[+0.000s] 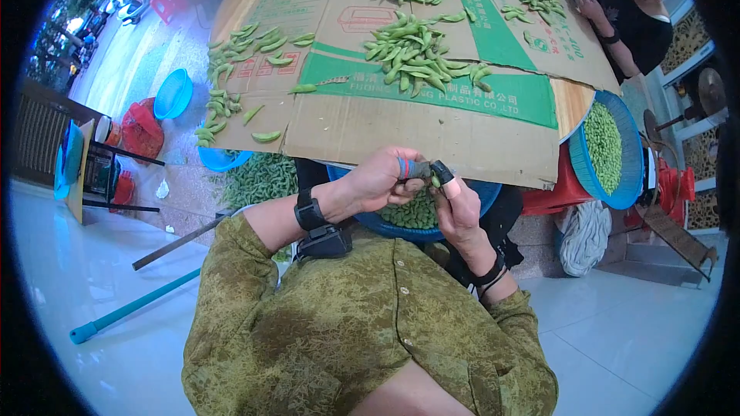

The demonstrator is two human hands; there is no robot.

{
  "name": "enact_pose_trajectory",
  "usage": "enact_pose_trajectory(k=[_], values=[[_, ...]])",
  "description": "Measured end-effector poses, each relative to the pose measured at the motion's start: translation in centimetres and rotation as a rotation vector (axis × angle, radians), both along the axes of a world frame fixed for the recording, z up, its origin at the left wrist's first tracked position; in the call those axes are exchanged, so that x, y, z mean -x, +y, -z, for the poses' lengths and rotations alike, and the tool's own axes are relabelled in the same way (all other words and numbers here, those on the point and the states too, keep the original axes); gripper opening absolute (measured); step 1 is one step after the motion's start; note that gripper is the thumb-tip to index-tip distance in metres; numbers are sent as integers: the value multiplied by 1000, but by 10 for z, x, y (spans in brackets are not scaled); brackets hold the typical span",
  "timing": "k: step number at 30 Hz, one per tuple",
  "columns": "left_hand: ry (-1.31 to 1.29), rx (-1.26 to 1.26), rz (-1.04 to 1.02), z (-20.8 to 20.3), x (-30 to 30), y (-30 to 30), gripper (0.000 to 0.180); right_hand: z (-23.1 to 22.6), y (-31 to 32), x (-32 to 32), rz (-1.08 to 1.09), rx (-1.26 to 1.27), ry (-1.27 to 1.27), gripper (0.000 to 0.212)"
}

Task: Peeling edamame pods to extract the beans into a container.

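Observation:
Both hands meet at the near edge of the cardboard, above a blue basin (488, 199) of loose green beans (410, 214). My right hand (460, 212) pinches a green bean pod (436, 182), of which only a small part shows. It has dark and pale wrapping around its fingers. My left hand (376, 179) is closed, its wrapped fingertips up against the right ones; what lies in them is hidden. Ahead, a pile of bean pods (412, 50) rests on the flattened cardboard (416, 127), with more pods (266, 42) scattered to the left.
A blue basket (641, 173) full of shelled beans stands at the right, beside a bundled pale cloth (583, 239). Pods (262, 181) heap on the floor at the left, near a teal pole (139, 306). Another person (636, 15) works at the far right; another person's arm shows at the far left.

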State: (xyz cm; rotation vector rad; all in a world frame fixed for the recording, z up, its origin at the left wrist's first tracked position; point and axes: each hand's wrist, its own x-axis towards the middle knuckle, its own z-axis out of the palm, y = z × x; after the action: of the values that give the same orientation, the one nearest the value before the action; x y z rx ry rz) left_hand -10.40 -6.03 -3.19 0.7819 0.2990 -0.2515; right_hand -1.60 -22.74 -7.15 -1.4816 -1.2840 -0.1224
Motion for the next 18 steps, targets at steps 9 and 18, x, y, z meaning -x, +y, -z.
enact_pose_trajectory(k=[9, 18], values=[[14, -659, 105, -29, 1, 0, 14, -12, 1, 3, 113, -4, 54, 31], [-4, -767, 258, -38, 12, 6, 14, -24, 3, 6, 63, 157, -47, 29]])
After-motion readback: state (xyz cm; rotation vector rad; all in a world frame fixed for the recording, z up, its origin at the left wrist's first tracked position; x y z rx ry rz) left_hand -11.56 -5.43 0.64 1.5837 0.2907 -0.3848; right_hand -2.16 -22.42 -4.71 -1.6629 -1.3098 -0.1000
